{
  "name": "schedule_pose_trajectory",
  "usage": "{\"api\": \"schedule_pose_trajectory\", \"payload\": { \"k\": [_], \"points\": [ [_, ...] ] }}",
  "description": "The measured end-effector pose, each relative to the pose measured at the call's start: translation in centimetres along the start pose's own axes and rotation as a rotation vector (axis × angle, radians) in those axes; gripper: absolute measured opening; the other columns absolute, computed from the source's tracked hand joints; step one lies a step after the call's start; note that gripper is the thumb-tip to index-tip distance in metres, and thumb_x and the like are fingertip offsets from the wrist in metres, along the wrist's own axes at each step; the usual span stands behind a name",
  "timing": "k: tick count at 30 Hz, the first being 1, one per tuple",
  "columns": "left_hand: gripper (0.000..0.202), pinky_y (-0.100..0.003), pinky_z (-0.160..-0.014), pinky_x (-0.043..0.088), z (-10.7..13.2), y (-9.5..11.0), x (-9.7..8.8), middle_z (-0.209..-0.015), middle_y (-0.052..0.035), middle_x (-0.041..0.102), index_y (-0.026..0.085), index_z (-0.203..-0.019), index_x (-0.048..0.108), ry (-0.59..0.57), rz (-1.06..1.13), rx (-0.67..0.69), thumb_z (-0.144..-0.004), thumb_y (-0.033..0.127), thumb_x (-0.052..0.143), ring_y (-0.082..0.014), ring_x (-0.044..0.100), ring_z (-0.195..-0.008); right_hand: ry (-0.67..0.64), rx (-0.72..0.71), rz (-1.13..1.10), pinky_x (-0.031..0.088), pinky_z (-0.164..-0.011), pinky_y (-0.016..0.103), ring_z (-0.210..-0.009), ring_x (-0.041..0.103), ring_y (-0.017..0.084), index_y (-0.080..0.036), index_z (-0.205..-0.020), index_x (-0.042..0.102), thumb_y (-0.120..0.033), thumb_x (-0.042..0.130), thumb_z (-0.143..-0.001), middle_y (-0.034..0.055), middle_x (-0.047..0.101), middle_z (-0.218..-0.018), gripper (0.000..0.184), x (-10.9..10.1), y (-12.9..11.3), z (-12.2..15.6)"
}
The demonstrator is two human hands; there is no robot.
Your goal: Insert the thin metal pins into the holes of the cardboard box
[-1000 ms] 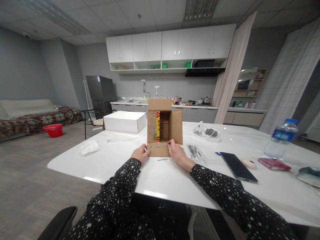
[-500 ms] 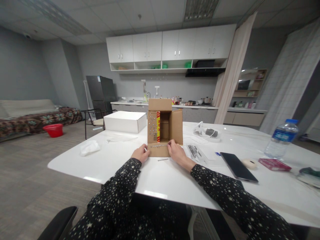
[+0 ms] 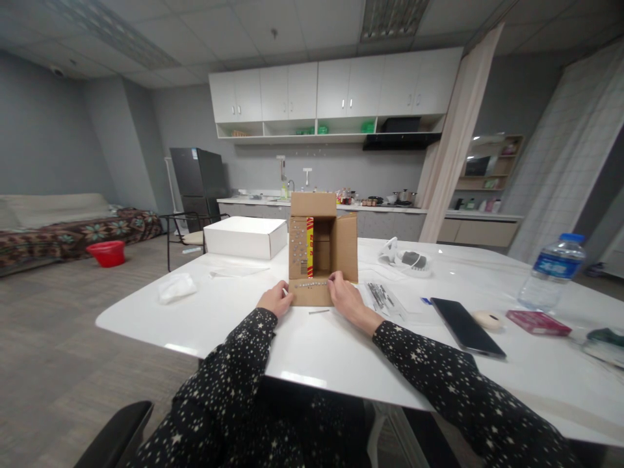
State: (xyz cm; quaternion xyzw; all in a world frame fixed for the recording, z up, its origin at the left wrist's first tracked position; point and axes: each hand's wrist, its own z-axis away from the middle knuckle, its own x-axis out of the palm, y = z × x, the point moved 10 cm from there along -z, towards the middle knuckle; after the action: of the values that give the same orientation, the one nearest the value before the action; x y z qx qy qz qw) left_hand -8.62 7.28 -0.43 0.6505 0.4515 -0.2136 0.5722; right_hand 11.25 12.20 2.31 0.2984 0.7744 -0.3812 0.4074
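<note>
2 hands (image 3: 275, 299), 1 cdbd box (image 3: 299, 250), 1 wht box (image 3: 240, 238), 1 btl (image 3: 550, 274), 1 phone (image 3: 465, 325).

Kinda dim in here tbh, flat greyish light all over, and the ceiling light panel (image 3: 394, 19) up front looks dull. The glossy white tabletop (image 3: 302, 344) is about the brightest thing around, with pale glare patches along its near edge; can't tell what's throwing them. The inside of the cardboard box (image 3: 347, 250) drops into shadow, and it's near black under the tabletop. The head view's super wide, so the curtain (image 3: 461, 117) leans and the right sleeve (image 3: 507, 396) stretches out. Everything's a bit soft, bottle (image 3: 550, 273) label print included.
</note>
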Motion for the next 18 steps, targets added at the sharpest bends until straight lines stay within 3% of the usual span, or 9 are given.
{"api": "schedule_pose_trajectory", "payload": {
  "k": [9, 18],
  "points": [
    [0.012, -0.027, -0.062, 0.038, -0.02, 0.11, 0.03, -0.061, 0.0021, 0.06, 0.022, -0.083, 0.053, -0.003, -0.006, 0.007, -0.079, 0.033, 0.048, -0.0172, 0.056, -0.063, 0.061, 0.009, -0.039, 0.035, -0.066, 0.027, -0.08, 0.064, 0.021, -0.016, -0.115, 0.042, -0.032, 0.034, -0.097, 0.0112, 0.068, -0.091, 0.025, -0.57, -0.16, 0.25],
    [0.013, -0.026, -0.061, 0.038, 0.06, 0.07, -0.14, -0.061, 0.0021, 0.06, 0.022, -0.084, 0.055, 0.0, -0.011, 0.005, -0.08, 0.032, 0.048, -0.0169, 0.056, -0.062, 0.029, -0.001, -0.047, 0.035, -0.067, 0.026, -0.083, 0.063, 0.02, -0.017, -0.113, 0.047, -0.027, 0.037, -0.095, 0.0094, 0.068, -0.091, 0.022, -0.18, 0.03, 0.26]
  ]
}}
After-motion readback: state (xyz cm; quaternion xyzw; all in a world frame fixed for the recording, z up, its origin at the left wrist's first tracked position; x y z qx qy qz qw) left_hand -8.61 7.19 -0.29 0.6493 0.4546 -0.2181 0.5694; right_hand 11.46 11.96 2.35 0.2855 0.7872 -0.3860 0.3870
